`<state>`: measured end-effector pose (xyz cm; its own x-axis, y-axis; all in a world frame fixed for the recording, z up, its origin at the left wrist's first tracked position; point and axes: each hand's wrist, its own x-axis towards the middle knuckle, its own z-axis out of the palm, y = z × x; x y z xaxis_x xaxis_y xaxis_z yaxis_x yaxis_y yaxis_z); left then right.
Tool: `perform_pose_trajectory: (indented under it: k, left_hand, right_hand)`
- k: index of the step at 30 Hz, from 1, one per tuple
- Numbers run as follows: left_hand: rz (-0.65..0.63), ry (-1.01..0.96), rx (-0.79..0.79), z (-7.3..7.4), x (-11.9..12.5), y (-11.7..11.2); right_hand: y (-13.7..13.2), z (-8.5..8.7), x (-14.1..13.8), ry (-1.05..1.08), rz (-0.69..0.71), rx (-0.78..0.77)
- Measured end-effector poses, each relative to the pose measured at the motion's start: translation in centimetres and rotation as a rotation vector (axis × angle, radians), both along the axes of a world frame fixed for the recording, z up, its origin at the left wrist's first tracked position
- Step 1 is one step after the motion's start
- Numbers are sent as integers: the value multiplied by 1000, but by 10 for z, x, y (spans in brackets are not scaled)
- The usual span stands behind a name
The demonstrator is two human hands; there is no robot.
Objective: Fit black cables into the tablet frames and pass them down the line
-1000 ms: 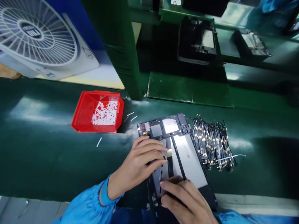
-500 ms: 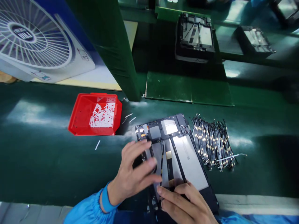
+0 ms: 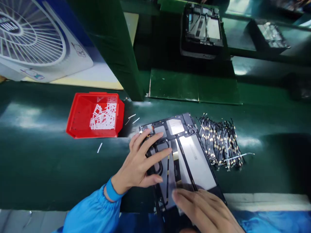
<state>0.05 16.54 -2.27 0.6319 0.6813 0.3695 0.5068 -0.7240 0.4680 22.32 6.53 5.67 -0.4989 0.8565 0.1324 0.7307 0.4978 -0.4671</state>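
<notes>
An opened tablet back frame (image 3: 184, 152) with silver battery panels and black flex strips lies on the green belt in front of me. My left hand (image 3: 142, 161) rests on its left side, fingers spread flat over the frame's upper left part. My right hand (image 3: 206, 210) lies flat on the frame's near end, fingers stretched out and a little blurred. Neither hand holds anything.
A pile of black flex cables (image 3: 221, 144) lies just right of the frame. A red bin (image 3: 80, 119) with white strips stands to the left, loose white strips near it. A white fan (image 3: 36, 38) is at the back left. Black trays (image 3: 201, 30) with frames sit behind.
My left hand has moved up the frame's left side and spread flat. My right hand has let go of its pinch at the near end and flattened out.
</notes>
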Motion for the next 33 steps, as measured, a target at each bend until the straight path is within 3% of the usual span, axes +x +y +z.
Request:
perform_pose_trajectory:
  k: [6,11,14,16,18,20,23,27,30,33]
  left_hand:
    - [31,-2,-12,0,3,-6]
    - [52,30,-7,2,5,-6]
    - [129,-26,-106,0,7,-22]
    - [241,-187,-262,-3,11,-46]
    - [414,-366,-429,-9,15,-77]
    - [504,-452,-605,-16,21,-107]
    - [490,-539,-715,-27,30,-136]
    - [588,-674,-613,-28,43,-136]
    - [684,-689,-453,-12,57,-118]
    - [705,-727,-320,8,67,-89]
  right_hand:
    - [-20,-12,-12,-210,221,125]
    - [-41,-15,-23,-252,181,185]
    - [-39,-12,-13,-185,166,206]
    - [-38,-12,5,-104,41,201]
    - [-39,-17,28,-32,-261,146]
    - [-42,-25,49,25,-553,1]
    - [-48,-40,67,165,-640,-242]
    - [-62,-46,68,397,-642,-341]
    - [-69,-38,66,595,-639,-411]
    - [-53,-24,67,894,-797,-470]
